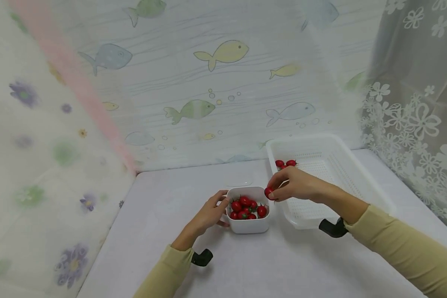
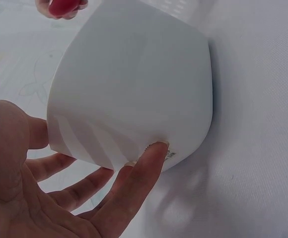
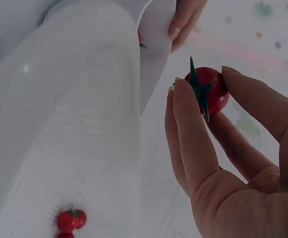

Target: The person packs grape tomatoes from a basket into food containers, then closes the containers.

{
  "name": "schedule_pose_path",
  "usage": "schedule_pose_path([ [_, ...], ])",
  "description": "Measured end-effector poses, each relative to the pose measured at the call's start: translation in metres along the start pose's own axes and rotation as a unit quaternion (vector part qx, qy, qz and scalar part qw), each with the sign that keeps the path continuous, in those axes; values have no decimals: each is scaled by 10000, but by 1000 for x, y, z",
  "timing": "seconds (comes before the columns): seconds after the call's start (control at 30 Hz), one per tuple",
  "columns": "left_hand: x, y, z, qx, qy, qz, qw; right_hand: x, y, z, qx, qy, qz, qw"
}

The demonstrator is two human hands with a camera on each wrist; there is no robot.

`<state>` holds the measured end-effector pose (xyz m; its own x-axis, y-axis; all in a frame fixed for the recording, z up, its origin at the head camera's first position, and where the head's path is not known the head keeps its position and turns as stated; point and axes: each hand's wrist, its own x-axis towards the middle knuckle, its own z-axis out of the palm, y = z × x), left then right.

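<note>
A small white box (image 1: 249, 226) with several red cherry tomatoes (image 1: 244, 201) in it stands on the table. My left hand (image 1: 210, 213) holds it by its left side, thumb at the rim and fingers spread along the outer wall (image 2: 129, 74). With thumb and fingertips, my right hand (image 1: 296, 185) pinches one cherry tomato (image 3: 216, 89), its green calyx still on. That tomato is just off the box's right rim, between the box and a large white plastic basket (image 1: 361, 182). A few more tomatoes (image 3: 68, 220) lie at the basket's far left corner.
The perforated basket takes up the right part of the table (image 1: 164, 215). Behind the box lies a clear, flat piece (image 1: 239, 182). Fish-printed curtain (image 1: 208, 82) hangs along the back, with a flowered curtain (image 1: 44, 178) on the left and lace (image 1: 421, 120) on the right.
</note>
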<state>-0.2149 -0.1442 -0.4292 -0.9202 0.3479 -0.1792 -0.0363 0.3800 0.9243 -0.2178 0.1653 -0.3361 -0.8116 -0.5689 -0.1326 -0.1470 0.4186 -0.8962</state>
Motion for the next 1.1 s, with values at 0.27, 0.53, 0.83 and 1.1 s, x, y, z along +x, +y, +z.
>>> schedule_pose_path([
  [0.27,0,-1,0,-3,-17,48,10000,6,0,35,-191,271,-107,9994],
  [0.53,0,-1,0,-5,-33,45,10000,19,9,62,-686,679,-261,9950],
  [0.83,1,0,0,-73,-14,-1,10000,36,11,81,-1570,1034,-566,9805],
  [1.1,2,0,2,-117,11,5,9999,51,12,98,-2349,1048,-650,9642],
])
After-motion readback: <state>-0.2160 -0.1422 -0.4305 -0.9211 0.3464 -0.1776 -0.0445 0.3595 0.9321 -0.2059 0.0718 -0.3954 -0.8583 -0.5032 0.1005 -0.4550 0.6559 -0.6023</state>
